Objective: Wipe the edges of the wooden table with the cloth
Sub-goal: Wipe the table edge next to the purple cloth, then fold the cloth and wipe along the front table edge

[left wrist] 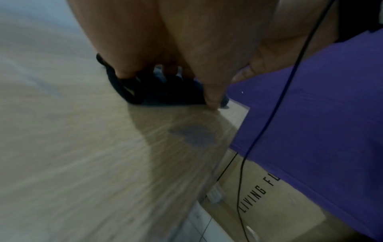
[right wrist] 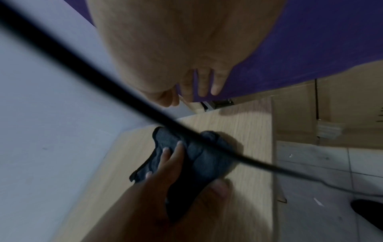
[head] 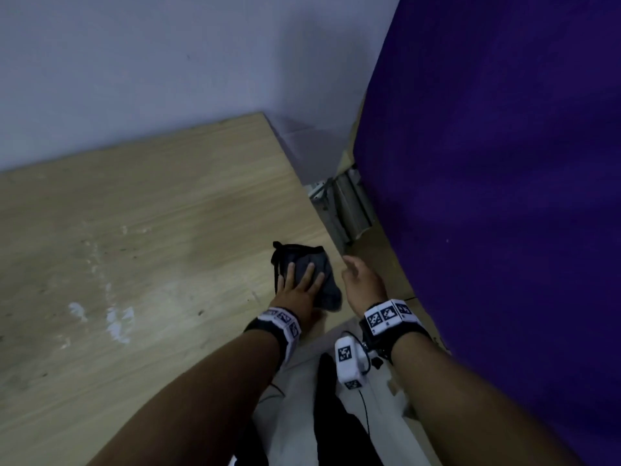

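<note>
Pressing the cloth (head: 302, 274) flat under our spread left hand (head: 297, 290) near the table (head: 134, 230) edge, right hand (head: 361, 280) relaxed, empty; overreaching could slide it off.

The head view looks steeply down over both forearms at the desk (head: 134, 230) corner. Each wrist view sits close along its palm; all share the dark cloth (head: 304, 264).

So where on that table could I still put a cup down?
Most of the wooden table is bare: the whole stretch from the wall to the cloth. It is crowded only at the near right edge, where the left hand presses the cloth and the right hand hovers.
</note>
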